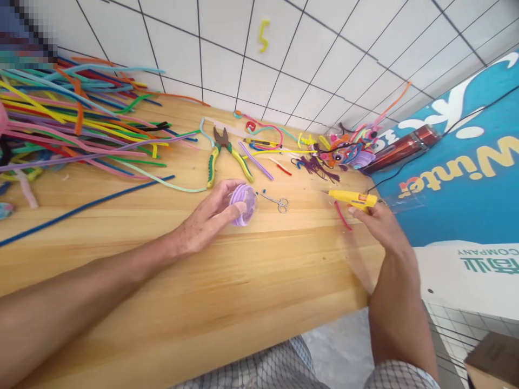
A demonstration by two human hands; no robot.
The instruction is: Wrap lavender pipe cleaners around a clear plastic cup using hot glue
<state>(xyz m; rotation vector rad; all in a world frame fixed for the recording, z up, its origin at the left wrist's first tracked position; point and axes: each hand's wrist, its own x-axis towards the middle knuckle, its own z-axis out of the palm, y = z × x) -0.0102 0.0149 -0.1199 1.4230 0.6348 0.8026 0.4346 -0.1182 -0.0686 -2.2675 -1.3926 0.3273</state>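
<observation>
My left hand (217, 213) grips a small clear cup wrapped in purple pipe cleaner (248, 201), tilted so that its open end faces right. In my right hand (379, 219) is a yellow hot glue gun (352, 198), its nozzle pointing left and a black cord trailing from it. Between the two hands lie small silver scissors (279, 204) on the wooden table. A short red pipe cleaner piece (343, 216) rests just under the glue gun. Beyond my left hand are pliers (224, 145) with green and yellow handles, spread apart.
A heap of coloured pipe cleaners (89, 124) covers the left back of the wooden table (227, 302). A purple stick (256, 161) and a yellow cutter (261, 142) lie near the tiled wall (227, 48). A colourful pipe-cleaner figure (352, 148) and a dark red cylinder (403, 147) are at the back right.
</observation>
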